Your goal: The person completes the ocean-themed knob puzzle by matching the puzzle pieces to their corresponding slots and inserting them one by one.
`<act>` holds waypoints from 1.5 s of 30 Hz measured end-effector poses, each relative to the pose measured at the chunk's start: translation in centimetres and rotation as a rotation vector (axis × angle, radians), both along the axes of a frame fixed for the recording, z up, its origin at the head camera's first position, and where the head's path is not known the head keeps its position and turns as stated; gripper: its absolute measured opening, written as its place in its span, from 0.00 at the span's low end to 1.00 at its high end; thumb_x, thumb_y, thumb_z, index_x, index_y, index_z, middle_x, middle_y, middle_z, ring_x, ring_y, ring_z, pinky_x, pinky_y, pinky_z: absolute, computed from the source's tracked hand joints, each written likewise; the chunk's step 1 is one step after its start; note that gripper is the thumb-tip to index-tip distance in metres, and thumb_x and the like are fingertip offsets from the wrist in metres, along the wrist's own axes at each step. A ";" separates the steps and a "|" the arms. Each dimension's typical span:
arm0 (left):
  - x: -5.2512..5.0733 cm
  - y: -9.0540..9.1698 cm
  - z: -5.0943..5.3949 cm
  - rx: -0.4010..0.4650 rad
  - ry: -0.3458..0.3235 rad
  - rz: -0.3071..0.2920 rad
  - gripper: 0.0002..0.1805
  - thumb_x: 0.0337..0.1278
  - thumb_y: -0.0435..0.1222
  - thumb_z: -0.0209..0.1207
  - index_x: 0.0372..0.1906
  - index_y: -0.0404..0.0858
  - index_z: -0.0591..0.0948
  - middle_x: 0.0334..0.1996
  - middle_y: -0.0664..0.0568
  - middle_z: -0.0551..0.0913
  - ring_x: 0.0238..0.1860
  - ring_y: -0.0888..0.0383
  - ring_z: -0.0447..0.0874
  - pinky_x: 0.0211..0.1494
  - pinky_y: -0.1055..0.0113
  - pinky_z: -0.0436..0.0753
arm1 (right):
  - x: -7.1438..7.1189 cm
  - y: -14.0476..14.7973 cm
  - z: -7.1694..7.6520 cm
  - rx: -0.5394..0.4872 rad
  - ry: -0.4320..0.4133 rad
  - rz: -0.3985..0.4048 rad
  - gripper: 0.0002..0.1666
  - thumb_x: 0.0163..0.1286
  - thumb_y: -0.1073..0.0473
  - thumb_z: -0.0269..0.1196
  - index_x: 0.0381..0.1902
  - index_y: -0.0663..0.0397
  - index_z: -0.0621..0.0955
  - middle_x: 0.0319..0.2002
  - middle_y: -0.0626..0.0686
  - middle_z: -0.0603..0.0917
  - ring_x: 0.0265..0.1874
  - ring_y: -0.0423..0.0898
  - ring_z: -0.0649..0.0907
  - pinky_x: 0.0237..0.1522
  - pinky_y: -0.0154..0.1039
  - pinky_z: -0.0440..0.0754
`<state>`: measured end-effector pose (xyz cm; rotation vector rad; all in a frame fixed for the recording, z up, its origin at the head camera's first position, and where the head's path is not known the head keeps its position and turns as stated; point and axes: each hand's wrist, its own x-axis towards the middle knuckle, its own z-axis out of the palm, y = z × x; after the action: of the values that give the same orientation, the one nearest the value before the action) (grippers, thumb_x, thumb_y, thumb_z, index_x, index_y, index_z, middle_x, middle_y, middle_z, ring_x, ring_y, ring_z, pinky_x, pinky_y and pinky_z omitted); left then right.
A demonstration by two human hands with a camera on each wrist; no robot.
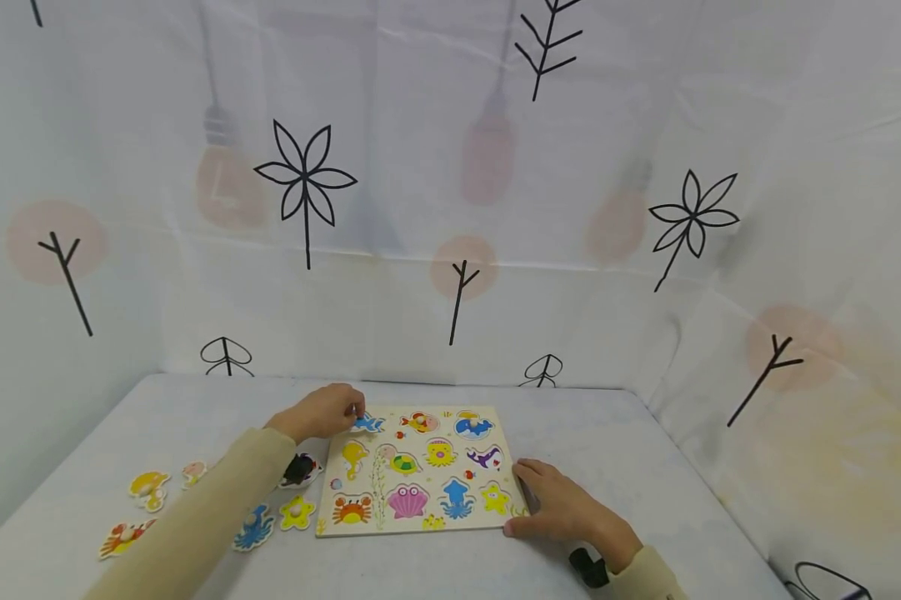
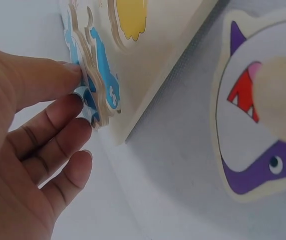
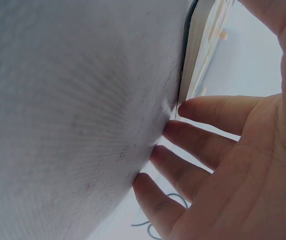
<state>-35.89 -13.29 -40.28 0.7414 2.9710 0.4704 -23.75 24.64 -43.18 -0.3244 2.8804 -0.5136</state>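
Pinching blue piece, left palm: wrist view only.

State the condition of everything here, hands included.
Board: flat on the table.
Blue fish: pinched at board's far-left corner.
Yellow star: loose, knob up.
Blue squid: loose.
Crab: loose.
Purple whale: loose, knob up.
Yellow piece: loose.
Pink piece: loose, partly hidden.
Left fingers: pinching blue fish.
Right fingers: spread, touching board's edge.
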 end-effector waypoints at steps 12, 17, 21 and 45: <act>-0.5 0.6 -0.5 0.012 -0.033 0.013 0.05 0.54 0.30 0.61 0.32 0.43 0.82 0.30 0.56 0.76 0.32 0.57 0.71 0.42 0.60 0.74 | 0.1 -0.1 0.1 -0.004 -0.007 0.007 0.59 0.44 0.30 0.71 0.68 0.55 0.67 0.69 0.57 0.64 0.68 0.59 0.63 0.63 0.60 0.61; -0.5 0.8 -0.5 0.030 -0.035 0.017 0.05 0.55 0.29 0.59 0.32 0.43 0.82 0.30 0.56 0.76 0.32 0.57 0.71 0.40 0.60 0.73 | 0.0 -0.1 0.1 0.001 -0.011 -0.004 0.59 0.44 0.29 0.71 0.68 0.54 0.67 0.69 0.57 0.64 0.68 0.59 0.63 0.63 0.61 0.61; -0.5 1.0 -0.6 0.038 -0.029 0.024 0.06 0.55 0.29 0.59 0.32 0.42 0.82 0.30 0.55 0.76 0.31 0.57 0.71 0.39 0.60 0.73 | 0.0 -0.1 0.0 0.001 -0.014 -0.011 0.59 0.43 0.29 0.71 0.68 0.54 0.68 0.69 0.56 0.64 0.68 0.59 0.63 0.63 0.61 0.62; -0.8 1.3 -1.0 0.033 -0.058 0.055 0.05 0.56 0.30 0.58 0.32 0.44 0.81 0.30 0.55 0.75 0.32 0.56 0.71 0.39 0.61 0.73 | -0.2 0.0 -0.1 0.006 -0.010 -0.018 0.60 0.43 0.29 0.71 0.68 0.54 0.67 0.69 0.56 0.63 0.68 0.59 0.62 0.63 0.61 0.61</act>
<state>-36.71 -11.97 -41.25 0.6385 2.9433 0.5358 -23.92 24.62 -43.26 -0.2942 2.8768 -0.5085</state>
